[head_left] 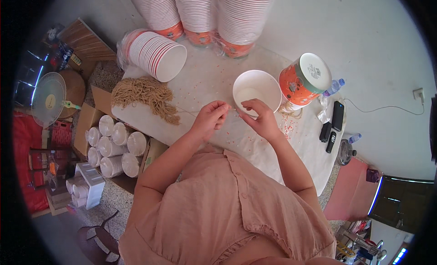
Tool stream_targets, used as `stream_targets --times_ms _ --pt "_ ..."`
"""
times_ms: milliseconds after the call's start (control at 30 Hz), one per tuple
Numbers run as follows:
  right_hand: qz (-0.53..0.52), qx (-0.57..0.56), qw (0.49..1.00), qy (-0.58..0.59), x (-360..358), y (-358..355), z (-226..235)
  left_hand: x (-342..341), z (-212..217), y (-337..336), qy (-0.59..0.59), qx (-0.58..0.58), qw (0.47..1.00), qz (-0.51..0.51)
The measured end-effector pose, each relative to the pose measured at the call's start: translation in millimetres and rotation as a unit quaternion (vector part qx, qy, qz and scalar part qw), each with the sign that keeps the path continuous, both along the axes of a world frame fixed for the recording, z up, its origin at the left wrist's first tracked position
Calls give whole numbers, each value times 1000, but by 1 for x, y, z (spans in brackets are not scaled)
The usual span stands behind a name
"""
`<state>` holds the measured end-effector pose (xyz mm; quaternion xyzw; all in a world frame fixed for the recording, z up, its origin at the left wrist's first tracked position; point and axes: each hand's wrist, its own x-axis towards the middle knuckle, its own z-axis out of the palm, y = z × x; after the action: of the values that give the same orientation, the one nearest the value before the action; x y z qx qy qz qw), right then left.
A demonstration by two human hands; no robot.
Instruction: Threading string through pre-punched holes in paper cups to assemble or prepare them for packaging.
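Observation:
My left hand (pixel 210 118) is closed, thumb and fingertips pressed together above the table. What it pinches, if anything, is too small to make out. Close on its right, my right hand (pixel 261 120) has its thumb and upper finger apart. That hand is at the near rim of an upright white paper bucket (pixel 257 85) and covers part of it; I cannot tell whether it touches. To the left lies a bundle of tan cord (pixel 144 97). An orange and green printed paper bucket (pixel 304 80) stands upside down at the right, with loose cord (pixel 289 110) beneath it.
Tall wrapped stacks of paper buckets (pixel 246 19) stand at the back, near a stack on its side (pixel 157 55). A carton of wrapped white cups (pixel 111 144) is at the left. Black devices (pixel 337 115) lie by the table's right edge. Small orange-red bits (pixel 287 127) dot the tabletop.

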<state>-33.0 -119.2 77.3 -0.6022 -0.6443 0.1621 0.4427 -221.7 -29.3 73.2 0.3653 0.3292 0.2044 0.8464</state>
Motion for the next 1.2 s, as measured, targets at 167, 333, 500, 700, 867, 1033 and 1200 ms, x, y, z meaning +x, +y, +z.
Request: stream_targets --times_ms 167,333,500,700,867,1033,1200 --pt "32 -9 994 100 -10 -3 16 4 -2 -5 -4 -14 1000 -11" --pt "37 -6 995 95 -9 -2 13 9 6 -11 10 -7 1000 -3" --pt "46 -3 989 138 -8 -4 15 8 11 -14 7 5 1000 -14" --pt "55 -86 962 253 -2 -9 14 9 25 -23 64 125 989 -39" --pt "53 -86 918 385 5 -13 9 10 30 -24 66 94 993 -34" --pt "94 -75 949 293 3 -17 26 8 34 -22 53 32 997 -39" --pt "118 -22 972 200 -3 -13 27 8 30 -22 26 38 997 -65"
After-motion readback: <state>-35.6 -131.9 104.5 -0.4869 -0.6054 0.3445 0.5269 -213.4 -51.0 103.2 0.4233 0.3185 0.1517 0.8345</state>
